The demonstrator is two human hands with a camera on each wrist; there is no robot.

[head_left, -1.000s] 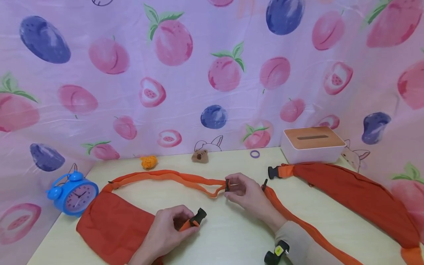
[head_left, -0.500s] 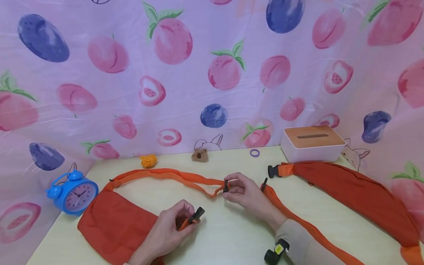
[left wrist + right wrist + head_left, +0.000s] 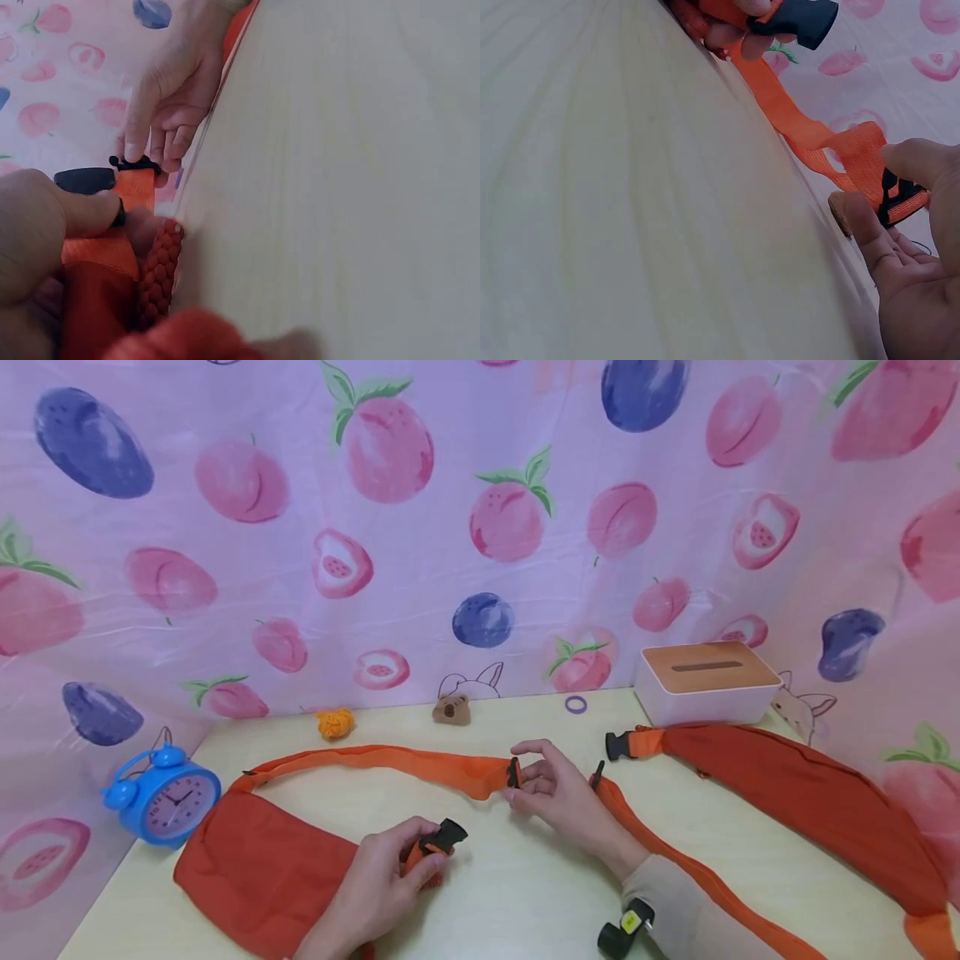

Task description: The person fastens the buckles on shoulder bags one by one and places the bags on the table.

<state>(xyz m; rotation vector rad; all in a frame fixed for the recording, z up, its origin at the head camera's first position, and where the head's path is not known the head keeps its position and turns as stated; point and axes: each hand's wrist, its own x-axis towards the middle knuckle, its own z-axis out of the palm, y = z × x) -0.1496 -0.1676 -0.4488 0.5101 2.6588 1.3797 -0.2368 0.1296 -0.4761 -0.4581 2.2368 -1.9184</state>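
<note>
"Orange webbing strap (image 3: 420,767) first: why is it drawn out across the worktop (image 3: 540,893)?"

"Its right end is being held away from the rust-red cloth bag (image 3: 270,860), which lies at the near left, just beside the blue twin-bell alarm clock (image 3: 180,806). Holding it there probably spreads the band so it doesn't bunch."

"What does the right grip (image 3: 551,793) have?"

"That flat black plastic slider (image 3: 513,772) at the strap's right end. Thumb and fingertips are clamped on it, parted only by its thickness."

"And the left grip (image 3: 378,881)?"

"Clamped as well, on a black plastic buckle (image 3: 450,833), thumb on the near side, orange webbing under the fingers. Its free end points right, I'd guess so the fingers don't cover it."

"Are buckle and slider touching?"

"No, apart; the buckle sits nearer and to the left."

"What about the long rust-red crescent pouch (image 3: 802,810)?"

"It lies at the right, on the near side of the white tissue box with a wooden lid (image 3: 705,693). Neither grip touches it; perhaps it was laid there to be out of the way."
</note>
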